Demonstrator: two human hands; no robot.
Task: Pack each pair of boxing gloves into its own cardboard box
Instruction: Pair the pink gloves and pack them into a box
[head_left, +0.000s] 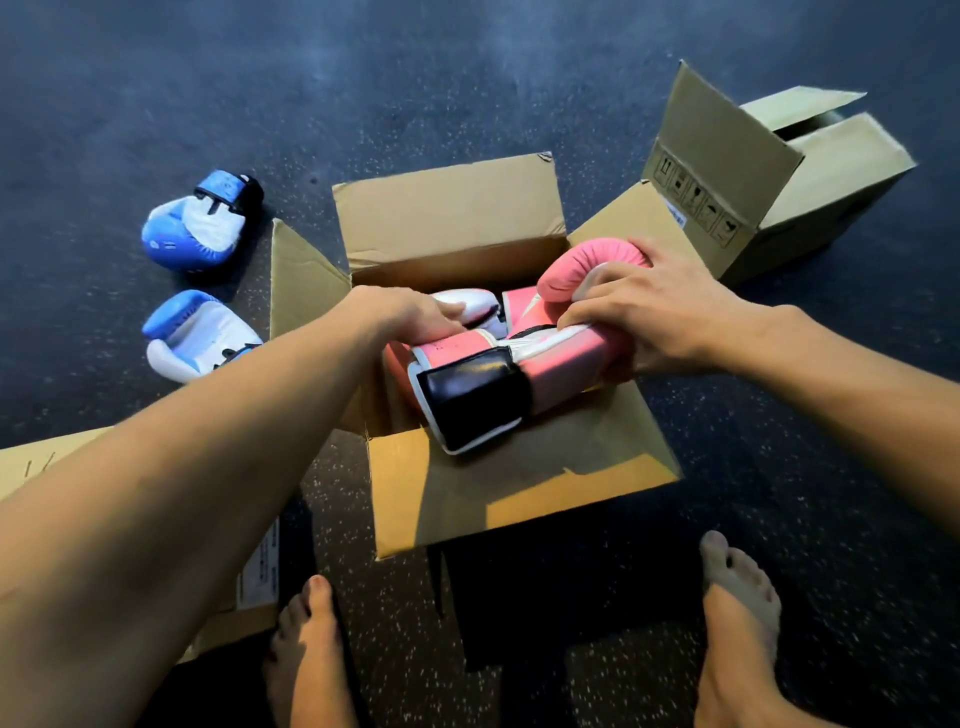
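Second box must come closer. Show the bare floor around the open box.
Bare floor beyond the far flap of the open box, between blue gloves and second box; also right of it, above the right foot. Crowded left: gloves, cardboard.

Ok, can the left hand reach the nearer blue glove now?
Probably yes: left hand must release the pink glove; the blue glove lies uncovered on the floor beyond the box flap.

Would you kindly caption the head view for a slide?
Right hand grips and left hand touches the pink gloves in the open box; blue gloves lie beside.
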